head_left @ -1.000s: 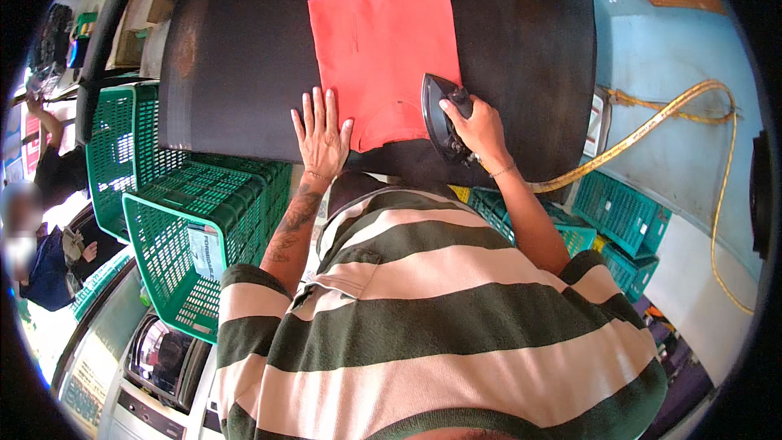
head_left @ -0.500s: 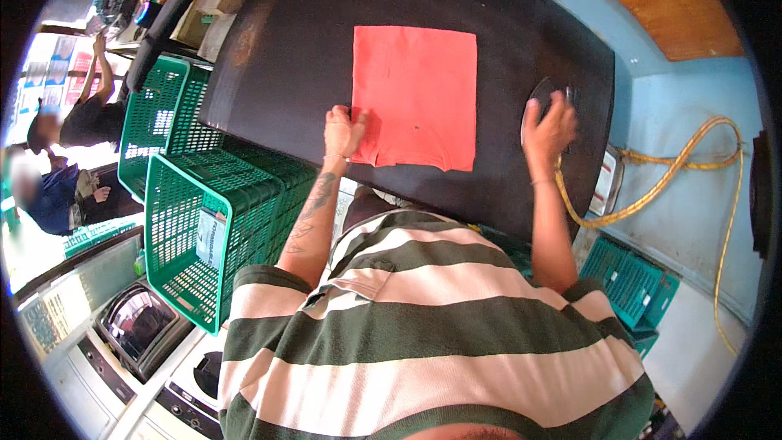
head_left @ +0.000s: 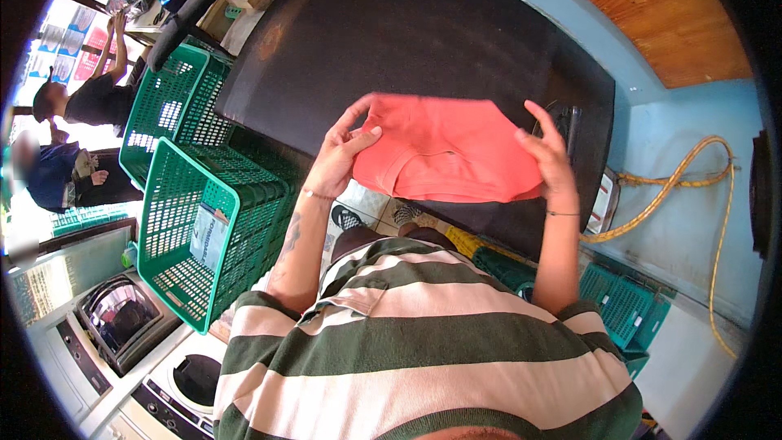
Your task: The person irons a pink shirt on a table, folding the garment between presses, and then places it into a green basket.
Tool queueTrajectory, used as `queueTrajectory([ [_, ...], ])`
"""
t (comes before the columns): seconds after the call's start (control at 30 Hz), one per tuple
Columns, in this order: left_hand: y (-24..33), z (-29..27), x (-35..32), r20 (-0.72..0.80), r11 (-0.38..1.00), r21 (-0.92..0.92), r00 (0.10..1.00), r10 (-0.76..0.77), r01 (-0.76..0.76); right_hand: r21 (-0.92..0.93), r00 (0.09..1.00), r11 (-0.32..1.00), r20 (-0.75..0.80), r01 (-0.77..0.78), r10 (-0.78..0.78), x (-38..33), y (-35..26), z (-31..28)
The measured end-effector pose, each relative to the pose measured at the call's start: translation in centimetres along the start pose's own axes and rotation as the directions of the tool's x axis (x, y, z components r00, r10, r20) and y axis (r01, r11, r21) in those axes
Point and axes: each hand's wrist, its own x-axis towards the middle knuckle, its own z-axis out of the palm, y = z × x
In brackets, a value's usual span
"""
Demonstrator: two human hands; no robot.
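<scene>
Fingers first: the left hand [head_left: 340, 153] pinches the near-left edge of the red cloth [head_left: 446, 156], thumb lying on top, fingers curled beneath. The right hand [head_left: 547, 156] grips the cloth's right side, fingers spread upright along its edge. And it's up! Half a second ago that cloth lay flat and square on the dark ironing table [head_left: 423, 41] with both palms at its sides; now it's lifted clear of the surface, folded into a smaller, thicker bundle held between the hands, in front of the striped shirt [head_left: 423, 342]. A full second back the right hand gripped the iron [head_left: 568, 124]; now the iron sits alone at the table's right edge, just behind the right fingers. Out to the left, green plastic baskets [head_left: 204, 220] stand stacked beside the table, washing machines [head_left: 122, 318] below them. Far left, other people [head_left: 81, 98] stand, one reaching upward. A yellow hose [head_left: 684, 187] loops along the blue wall at right.
</scene>
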Motion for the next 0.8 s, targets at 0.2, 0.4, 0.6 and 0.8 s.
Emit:
queueTrajectory([
  [0.2,3.6,-1.8,1.4,0.179,0.974,-0.209,0.982,-0.054,0.091,0.238,0.976,0.969,-0.184,-0.068,0.114,4.5,-1.0,0.2],
  [0.4,-5.0,-2.4,8.0,-0.297,0.993,0.045,0.948,0.119,-0.111,-0.528,0.891,0.848,-0.402,-0.039,-0.209,10.3,9.6,2.1],
  [0.6,-14.1,-4.1,4.5,0.216,-0.249,0.958,0.924,0.314,-0.14,-0.988,0.882,-0.136,0.131,0.077,-0.453,3.8,13.0,0.7],
  [0.8,-15.7,0.1,3.7,0.326,-0.213,0.937,0.909,0.259,-0.276,-0.332,0.712,0.83,-0.694,-0.448,0.106,10.3,5.6,-16.7],
])
